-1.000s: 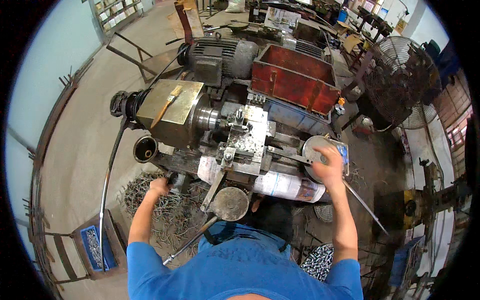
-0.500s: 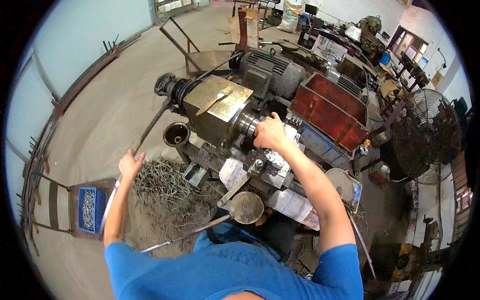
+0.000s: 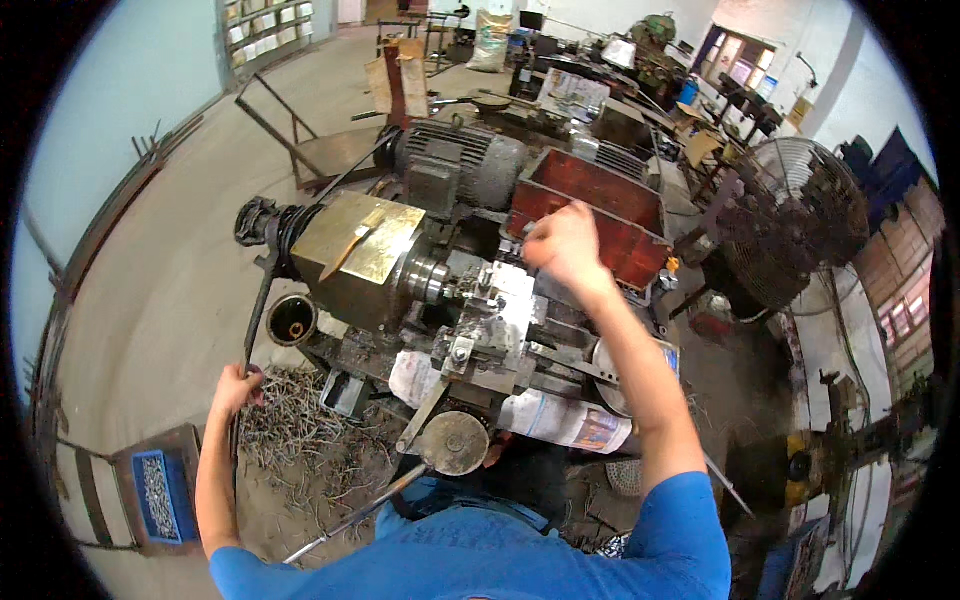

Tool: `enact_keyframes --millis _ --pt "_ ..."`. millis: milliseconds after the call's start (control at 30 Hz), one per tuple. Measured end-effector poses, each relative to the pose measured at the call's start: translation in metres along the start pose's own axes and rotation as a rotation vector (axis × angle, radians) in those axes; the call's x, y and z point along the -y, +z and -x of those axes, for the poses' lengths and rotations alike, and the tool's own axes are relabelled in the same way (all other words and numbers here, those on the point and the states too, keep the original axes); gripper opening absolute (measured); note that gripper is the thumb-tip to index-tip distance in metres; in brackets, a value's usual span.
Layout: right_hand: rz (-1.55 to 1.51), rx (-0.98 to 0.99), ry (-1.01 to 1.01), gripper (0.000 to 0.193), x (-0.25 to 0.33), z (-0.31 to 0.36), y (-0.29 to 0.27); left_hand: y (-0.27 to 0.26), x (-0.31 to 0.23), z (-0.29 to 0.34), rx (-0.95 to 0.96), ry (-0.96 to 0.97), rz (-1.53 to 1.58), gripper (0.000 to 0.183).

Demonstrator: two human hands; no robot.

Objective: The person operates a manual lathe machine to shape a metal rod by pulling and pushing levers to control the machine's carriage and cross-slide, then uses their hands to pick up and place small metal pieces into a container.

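Note:
A small lathe stands in front of me, with a brass-coloured headstock cover (image 3: 385, 235), a steel spindle nose (image 3: 428, 280) and a tool slide (image 3: 510, 300). My left hand (image 3: 237, 388) is wrapped round a long dark lever (image 3: 258, 318) that hangs from the headstock's left end. Over the near left corner of a red metal box (image 3: 590, 220), beyond the slide, is my right hand (image 3: 567, 245). Its fingers are curled and slightly blurred; whatever they hold, if anything, is hidden. On the cover lies a wooden-handled brush (image 3: 352, 245).
A motor (image 3: 460, 165) sits behind the headstock. Metal shavings (image 3: 290, 415) cover the floor at left, near a blue bin of small metal parts (image 3: 165, 495). A round plate on a lever (image 3: 452, 443) is close to my body. A large fan (image 3: 790, 220) stands right.
My right hand has left the spindle nose and moved right, over the red box. The left hand keeps hold of the lever, which now hangs more upright. The whole view has shifted.

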State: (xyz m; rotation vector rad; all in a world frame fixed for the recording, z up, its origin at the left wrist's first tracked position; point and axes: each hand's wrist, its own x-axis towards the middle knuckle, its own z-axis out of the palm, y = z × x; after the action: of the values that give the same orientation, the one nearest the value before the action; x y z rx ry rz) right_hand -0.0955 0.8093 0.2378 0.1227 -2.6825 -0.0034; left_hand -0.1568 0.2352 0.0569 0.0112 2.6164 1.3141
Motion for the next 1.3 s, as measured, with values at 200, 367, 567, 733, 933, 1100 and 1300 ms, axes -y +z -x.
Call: enact_keyframes --millis 200,367,567,733,933,1100,1300 --pt "0.050 -0.259 0.336 0.045 -0.095 0.029 -0.034 0.000 -0.001 -0.005 0.091 0.047 0.115 0.014" --pt "-0.184 -0.152 0.427 0.045 -0.111 0.126 -0.073 -0.015 -0.006 -0.015 0.224 -0.034 0.086 0.026" --pt "-0.270 -0.112 0.832 0.037 -0.095 0.321 -0.107 -0.058 0.080 -0.029 0.239 -0.189 0.373 0.041" --pt "0.047 0.147 1.333 0.024 -0.055 0.570 -0.088 -0.032 0.045 -0.065 0.363 -0.155 0.343 0.041" --pt "0.157 0.671 1.666 0.030 -0.005 0.689 -0.003 -0.011 0.018 -0.026 0.250 -0.183 0.310 0.039" --pt "0.023 0.790 1.623 0.039 0.006 0.672 -0.005 -0.028 0.042 -0.042 0.285 -0.171 0.384 0.036" --pt "0.099 0.849 1.616 0.053 0.012 0.678 -0.002 -0.016 0.026 -0.037 0.283 -0.145 0.395 0.034"
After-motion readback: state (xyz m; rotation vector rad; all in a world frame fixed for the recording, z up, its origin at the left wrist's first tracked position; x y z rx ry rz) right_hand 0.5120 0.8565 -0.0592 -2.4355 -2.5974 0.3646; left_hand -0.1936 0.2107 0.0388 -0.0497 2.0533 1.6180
